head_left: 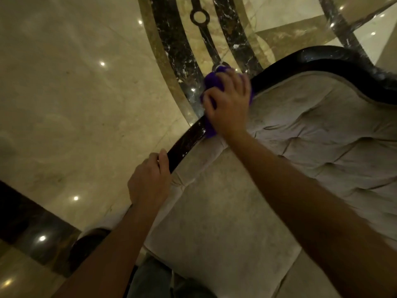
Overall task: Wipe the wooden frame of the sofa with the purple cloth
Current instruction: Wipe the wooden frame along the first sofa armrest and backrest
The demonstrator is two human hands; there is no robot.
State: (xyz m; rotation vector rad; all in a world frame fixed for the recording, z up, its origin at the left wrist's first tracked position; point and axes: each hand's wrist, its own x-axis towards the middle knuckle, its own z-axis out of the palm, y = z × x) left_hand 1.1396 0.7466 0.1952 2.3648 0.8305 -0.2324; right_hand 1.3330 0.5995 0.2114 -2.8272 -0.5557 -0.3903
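polished marble floor (75, 104) | dark curved inlay bands (171, 50) | ceiling-light reflections

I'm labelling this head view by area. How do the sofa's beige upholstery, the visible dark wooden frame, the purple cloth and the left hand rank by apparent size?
1. Beige upholstery
2. Dark wooden frame
3. Left hand
4. Purple cloth, mostly hidden under the right hand, so its real size is unsure.

Single head cam, steep downward look, close over sofa frame (189, 138) & floor (75, 93).

frame (189, 138) between hands bare | floor (75, 93) side open | upholstery (311, 134) adjoins
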